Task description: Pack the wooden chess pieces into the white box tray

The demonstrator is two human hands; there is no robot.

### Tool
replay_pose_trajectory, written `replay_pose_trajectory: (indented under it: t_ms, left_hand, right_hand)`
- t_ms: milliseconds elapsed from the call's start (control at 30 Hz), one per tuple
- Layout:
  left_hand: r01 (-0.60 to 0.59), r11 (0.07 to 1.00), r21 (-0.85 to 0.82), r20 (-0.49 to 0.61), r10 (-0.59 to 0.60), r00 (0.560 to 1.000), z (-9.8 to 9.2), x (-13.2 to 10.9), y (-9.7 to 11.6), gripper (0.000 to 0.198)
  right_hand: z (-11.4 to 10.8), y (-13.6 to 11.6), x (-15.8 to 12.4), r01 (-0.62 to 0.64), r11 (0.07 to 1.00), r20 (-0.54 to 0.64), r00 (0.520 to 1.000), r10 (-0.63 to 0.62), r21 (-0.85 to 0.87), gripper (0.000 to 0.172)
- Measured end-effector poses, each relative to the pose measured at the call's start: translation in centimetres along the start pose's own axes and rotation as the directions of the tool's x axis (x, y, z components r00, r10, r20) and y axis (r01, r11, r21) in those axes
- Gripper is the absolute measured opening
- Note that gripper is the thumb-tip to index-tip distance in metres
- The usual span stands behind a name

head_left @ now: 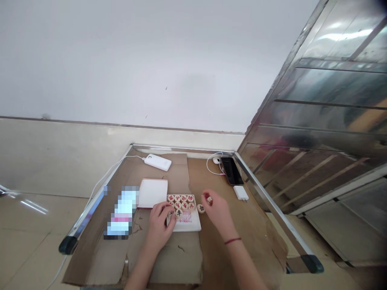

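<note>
"Pinched in the right hand (218, 209): a small pale piece (209, 199). And the left hand (161, 220)?"

"Curled at a disc (171, 214) inside the white box (196, 225); I can't tell whether it grips."

"Room to move?"

"A loose disc (200, 208) sits just beside the box's right edge, near that piece; from there, wide cardboard (250, 233) runs to the metal rail (273, 205)."

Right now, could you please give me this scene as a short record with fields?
Left hand: at the left side of the box, grip unclear
Right hand: fingers pinching a pale piece
Box: partly filled with marked discs
Loose disc: on cardboard, right of box
Far right: black phone, white charger
</note>
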State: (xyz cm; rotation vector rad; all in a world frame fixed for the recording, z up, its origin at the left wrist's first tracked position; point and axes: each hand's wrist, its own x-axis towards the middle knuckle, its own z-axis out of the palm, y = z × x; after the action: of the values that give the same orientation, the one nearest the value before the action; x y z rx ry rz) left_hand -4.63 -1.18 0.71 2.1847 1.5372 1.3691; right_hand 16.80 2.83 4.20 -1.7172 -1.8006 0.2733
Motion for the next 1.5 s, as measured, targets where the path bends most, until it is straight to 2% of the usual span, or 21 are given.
replay_pose_trajectory:
  t_ms: [33,100,167,233,533,800,867,900,933,1000,1067,1133,1200,1333,1400,1467,1500]
  left_hand:
    - [0.009,1.000,-0.014,-0.002,-0.009,1.000,0.0,0.0,0.0,0.016]
    - [0.030,0.999,-0.037,-0.007,-0.031,1.000,0.1,0.0,-0.1,0.021]
    - [0.049,0.997,-0.055,0.002,-0.049,0.999,0.1,0.0,-0.2,0.023]
    - [0.057,0.996,-0.072,0.026,-0.055,0.998,0.1,-0.1,-0.3,0.023]
    - [0.085,0.989,-0.124,0.058,-0.078,0.995,0.2,-0.3,-0.5,0.025]
    - [0.066,0.993,-0.094,0.041,-0.062,0.997,0.3,-0.3,-0.6,0.023]
    - [0.044,0.996,-0.082,0.008,-0.044,0.999,0.2,-0.3,-0.5,0.021]
    - [0.035,0.996,-0.078,-0.013,-0.036,0.999,0.1,-0.2,-0.4,0.021]
    - [0.023,0.997,-0.075,-0.034,-0.026,0.999,-0.1,-0.2,-0.3,0.021]
    - [-0.007,0.998,-0.069,-0.049,0.004,0.999,-0.4,-0.1,0.0,0.023]
    - [-0.059,0.996,-0.068,0.005,0.059,0.998,-0.7,-0.1,0.4,0.030]
    - [-0.106,0.990,-0.089,0.110,0.115,0.987,-0.7,-0.2,0.8,0.041]
    - [-0.121,0.985,-0.124,0.192,0.144,0.971,-0.7,-0.3,1.2,0.042]
    - [-0.084,0.978,-0.192,0.239,0.130,0.962,-0.6,-0.1,1.6,0.032]
    - [-0.045,0.980,-0.194,0.230,0.090,0.969,-0.8,0.3,1.6,0.024]
    - [-0.008,0.986,-0.169,0.204,0.043,0.978,-1.1,0.9,1.6,0.016]
    - [0.005,0.988,-0.152,0.194,0.024,0.981,-1.2,1.1,1.5,0.013]
  right_hand:
    - [-0.5,0.9,0.9,-0.034,0.996,0.022,0.999,0.036,-0.088,0.022]
    - [-1.3,2.5,2.5,-0.083,0.967,0.172,0.977,0.126,-0.239,0.028]
    - [-1.7,3.4,3.6,-0.076,0.947,0.301,0.937,0.175,-0.312,0.028]
    - [-1.7,3.8,4.2,-0.056,0.944,0.360,0.916,0.179,-0.326,0.025]
    - [-0.8,3.8,5.0,-0.029,0.939,0.398,0.901,0.173,-0.344,0.014]
    - [-1.5,2.6,5.7,-0.040,0.954,0.339,0.929,0.145,-0.298,0.011]
    - [-1.8,1.7,5.0,-0.055,0.980,0.313,0.943,0.114,-0.190,0.015]
    - [-1.9,1.1,4.3,-0.075,0.993,0.311,0.945,0.099,-0.087,0.019]
    - [-1.9,0.5,3.4,-0.126,0.987,0.314,0.945,0.088,0.100,0.023]
    - [-1.6,-0.9,1.4,-0.258,0.843,0.392,0.918,0.061,0.472,0.029]
    - [-0.9,-2.3,-0.8,-0.330,0.704,0.440,0.898,0.027,0.629,0.031]
    - [-0.2,-3.5,-2.5,-0.332,0.622,0.434,0.901,-0.015,0.709,0.031]
    - [0.4,-4.3,-3.6,-0.338,0.551,0.432,0.901,-0.045,0.763,0.031]
    - [1.2,-4.6,-4.4,-0.359,0.458,0.401,0.916,0.006,0.813,0.032]
    - [1.5,-4.0,-4.6,-0.301,0.460,0.304,0.950,0.070,0.835,0.034]
    - [1.8,-3.0,-4.8,-0.205,0.519,0.112,0.972,0.204,0.830,0.034]
    - [2.0,-2.4,-5.0,-0.164,0.564,0.000,0.960,0.279,0.810,0.034]
